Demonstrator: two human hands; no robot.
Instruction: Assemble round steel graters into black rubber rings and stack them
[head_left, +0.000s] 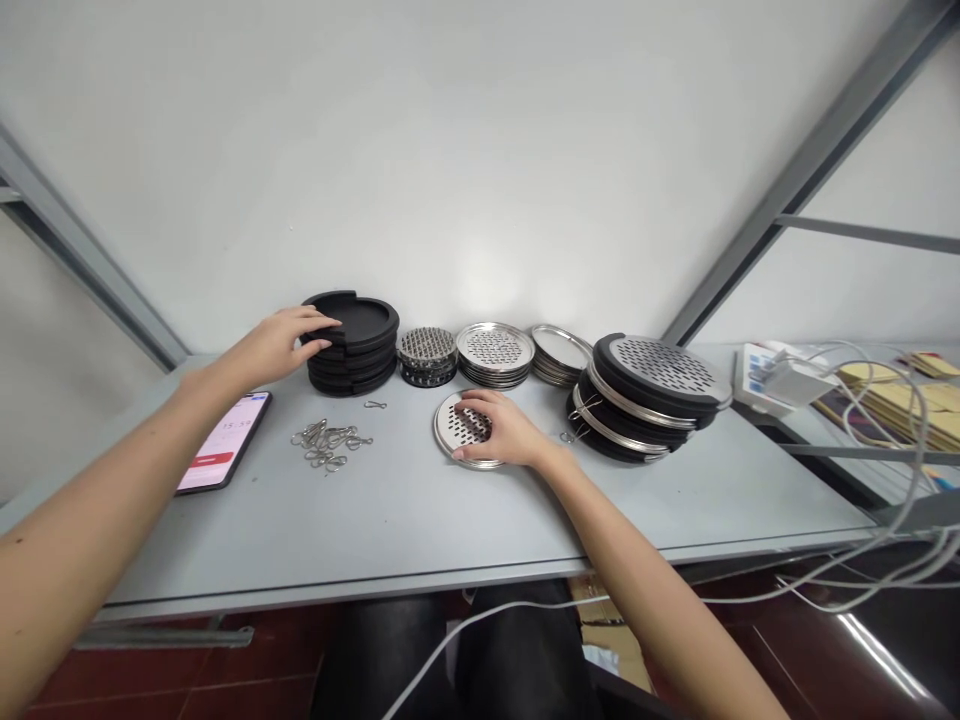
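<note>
Hiding part of the perforated disc (448,428), right hand (511,430).

Left hand (289,340) and right hand (501,428) bare, fingers slim. Nails too small to judge closely. Left forearm (142,460) bare, slender, narrowing at my wrist; a few tiny spots scattered along it. Right forearm (637,570) bare too, same slim build, smooth. Below, my legs (517,655): plain black legwear, dark all over, weave too blurred to read.
</note>
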